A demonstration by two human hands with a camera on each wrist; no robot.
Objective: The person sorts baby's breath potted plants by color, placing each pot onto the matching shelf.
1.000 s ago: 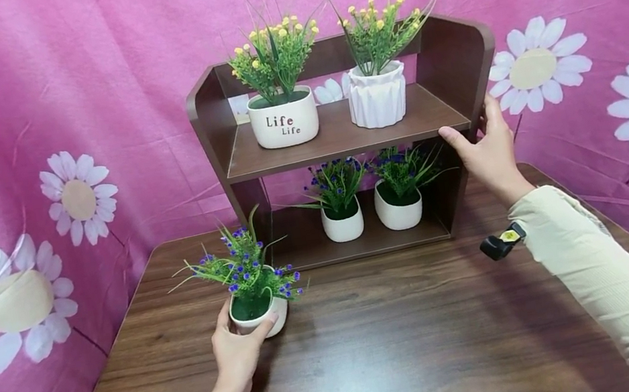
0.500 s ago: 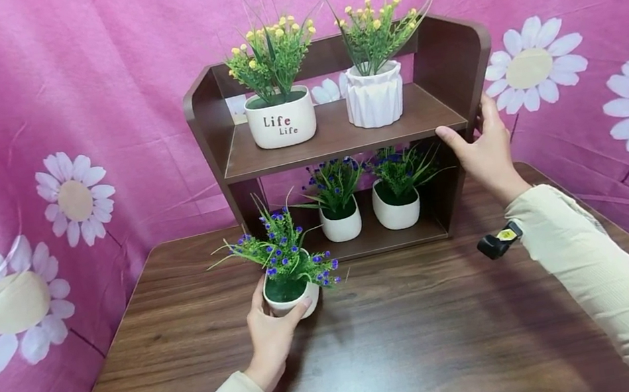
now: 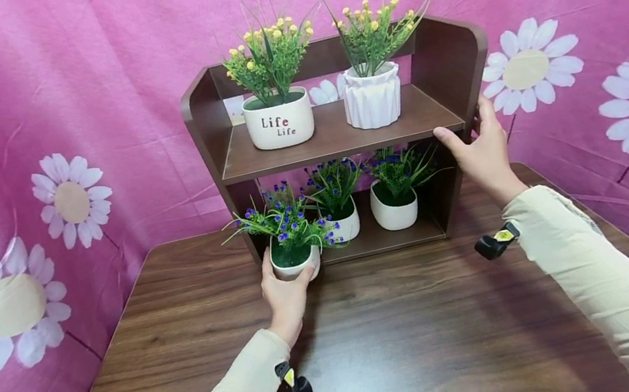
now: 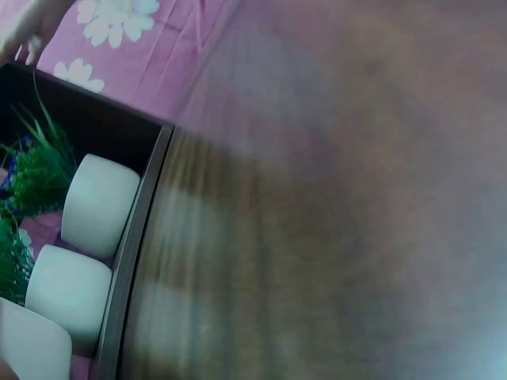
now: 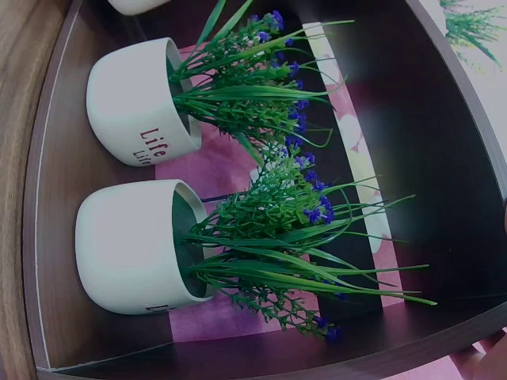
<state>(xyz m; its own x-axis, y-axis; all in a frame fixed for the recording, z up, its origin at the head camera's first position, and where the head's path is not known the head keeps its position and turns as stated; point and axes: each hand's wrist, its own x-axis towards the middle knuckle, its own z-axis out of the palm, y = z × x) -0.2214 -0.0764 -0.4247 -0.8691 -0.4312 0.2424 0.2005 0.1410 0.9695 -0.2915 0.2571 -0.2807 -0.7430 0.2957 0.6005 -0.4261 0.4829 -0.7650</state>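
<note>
My left hand (image 3: 288, 298) grips a white pot with a blue-flowered plant (image 3: 292, 253), at the left front of the lower shelf. Part of that pot (image 4: 32, 348) also shows at the lower left corner of the left wrist view. My right hand (image 3: 483, 150) holds the right side of the brown two-tier shelf (image 3: 343, 144), thumb on the upper board's front edge, other fingers partly hidden behind the side panel. On the lower tier stand two more white pots with blue flowers, the middle pot (image 3: 346, 226) partly covered by the held plant, the right pot (image 3: 396, 211) in full view.
A white "Life" pot (image 3: 280, 123) and a pleated white pot (image 3: 373, 100), both with yellow flowers, stand on the upper tier. The shelf rests on a wooden table (image 3: 400, 319). A pink flowered cloth (image 3: 143, 113) hangs behind.
My left hand has carried the blue-flowered pot rightward and away from me, from the table at the left to the lower shelf's front. My right hand stays on the shelf's side.
</note>
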